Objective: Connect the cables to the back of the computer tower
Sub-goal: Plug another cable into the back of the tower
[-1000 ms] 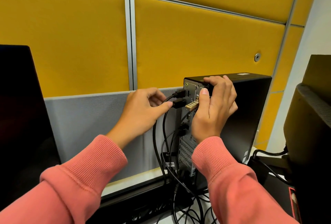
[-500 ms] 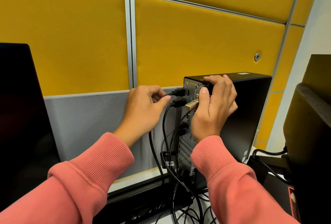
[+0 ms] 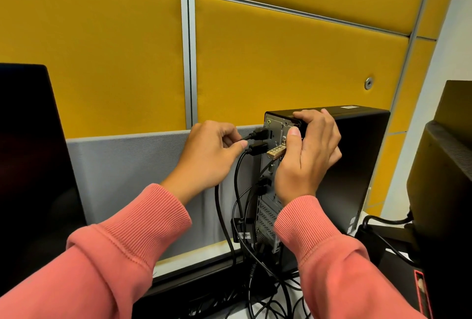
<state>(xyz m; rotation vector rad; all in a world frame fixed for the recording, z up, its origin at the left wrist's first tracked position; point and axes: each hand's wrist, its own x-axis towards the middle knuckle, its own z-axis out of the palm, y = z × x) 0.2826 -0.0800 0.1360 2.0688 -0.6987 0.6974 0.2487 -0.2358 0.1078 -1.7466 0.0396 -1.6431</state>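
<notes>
Raised since earlier, the left hand [image 3: 207, 155] is pinched on the upper cable [image 3: 246, 137], while the tower's [image 3: 357, 155] top rear edge is clamped by the right hand [image 3: 309, 155].

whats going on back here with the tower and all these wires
A person in pink sleeves is cabling the back of a black computer tower. The right hand grips the tower's top rear corner, steadying it. The left hand pinches the upper black cable just behind its plug, at a port near the top. Another plug sits below it.
</notes>
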